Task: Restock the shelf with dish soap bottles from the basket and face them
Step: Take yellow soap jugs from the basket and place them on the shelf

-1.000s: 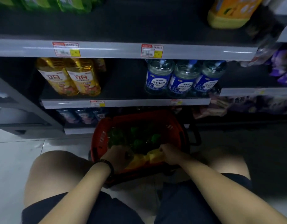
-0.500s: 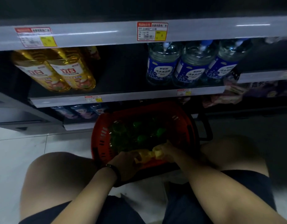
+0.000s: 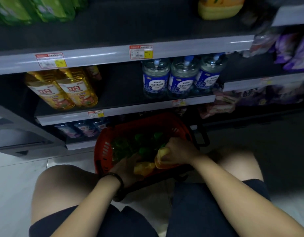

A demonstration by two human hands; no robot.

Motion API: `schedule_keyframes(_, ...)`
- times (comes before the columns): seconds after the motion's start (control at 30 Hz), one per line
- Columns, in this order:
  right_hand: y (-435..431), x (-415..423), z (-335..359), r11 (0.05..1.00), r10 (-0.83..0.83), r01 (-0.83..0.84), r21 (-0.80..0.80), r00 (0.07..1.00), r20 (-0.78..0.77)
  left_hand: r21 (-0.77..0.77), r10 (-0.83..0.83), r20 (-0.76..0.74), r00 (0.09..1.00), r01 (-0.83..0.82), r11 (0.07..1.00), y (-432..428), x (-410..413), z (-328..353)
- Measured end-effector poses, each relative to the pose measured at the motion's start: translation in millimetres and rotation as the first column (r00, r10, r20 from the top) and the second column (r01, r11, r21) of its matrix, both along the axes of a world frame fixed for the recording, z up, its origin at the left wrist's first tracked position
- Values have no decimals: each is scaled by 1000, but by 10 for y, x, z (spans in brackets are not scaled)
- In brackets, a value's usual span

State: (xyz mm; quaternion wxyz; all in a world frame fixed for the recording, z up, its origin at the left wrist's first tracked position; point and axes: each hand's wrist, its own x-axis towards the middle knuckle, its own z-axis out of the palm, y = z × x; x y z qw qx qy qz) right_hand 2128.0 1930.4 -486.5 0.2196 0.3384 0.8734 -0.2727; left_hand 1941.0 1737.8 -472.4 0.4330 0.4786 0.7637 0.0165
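The shelf [image 3: 120, 89] fills the upper view in dark tiers. Its middle tier carries two golden bottles [image 3: 75, 89] at the left and three blue-labelled bottles [image 3: 182, 79] at the right, labels outward, with a wide bare gap between the groups. That gap looks like the space to be filled.

Below, on the floor [image 3: 14, 185] and tight against the lowest tier, sits the red basket [image 3: 103, 151], between the crouching person's knees. It looks well loaded: green bottles [image 3: 141, 137] lie toward its back, yellow ones nearer the person.

The right hand [image 3: 178, 153] is curled around the top of a yellow bottle [image 3: 162, 155], which is inside the basket. The left hand [image 3: 127, 170], a dark wristband [image 3: 118, 180] at the wrist, rests at the near rim beside a second yellow bottle [image 3: 143, 168] — whether it grips that bottle I cannot tell.

By my reading the restock is early — a bottle is only being picked, and placing and facing are yet to come.
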Motion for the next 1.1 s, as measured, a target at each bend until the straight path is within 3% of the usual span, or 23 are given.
schedule_keyframes(0.07,-35,59,277,999,23,-21,45,999,-47,39,-39,-63,997,41,998,-42,47,75)
schedule_keyframes(0.23,-19,116,1118,994,33,-19,109,992,-120,235,49,10,999,-50,971,19,205,436)
schedule_keyframes(0.37,-54,81,1865,957,203,-133,259,943,-262,475,113,74,991,-135,870,208,203,917)
schedule_keyframes(0.5,-138,-6,2612,907,318,-179,382,885,-341,619,134,210,969,-238,748,313,219,1342)
schedule_keyframes(0.63,-167,-88,3170,899,305,-104,425,845,-440,722,155,334,930,-358,593,353,302,1776)
schedule_keyframes(0.73,-62,-49,3462,874,273,-8,487,835,-478,736,153,387,909,-405,542,437,311,2066)
schedule_keyframes(0.8,70,35,3502,844,258,147,516,732,-630,745,176,418,891,-447,496,500,284,2216)
schedule_keyframes(0.87,249,152,3427,863,140,355,360,516,-845,748,199,453,869,-492,445,576,251,2357)
schedule_keyframes(0.93,419,267,3325,873,-128,482,76,377,-917,756,199,465,863,-504,418,665,203,2502)
schedule_keyframes(1.0,575,342,3214,860,-361,487,-152,370,-856,759,187,475,860,-508,408,786,127,2632)
schedule_keyframes(1.1,713,358,3065,882,-407,412,-228,424,-809,749,184,517,836,-546,376,1030,23,2798)
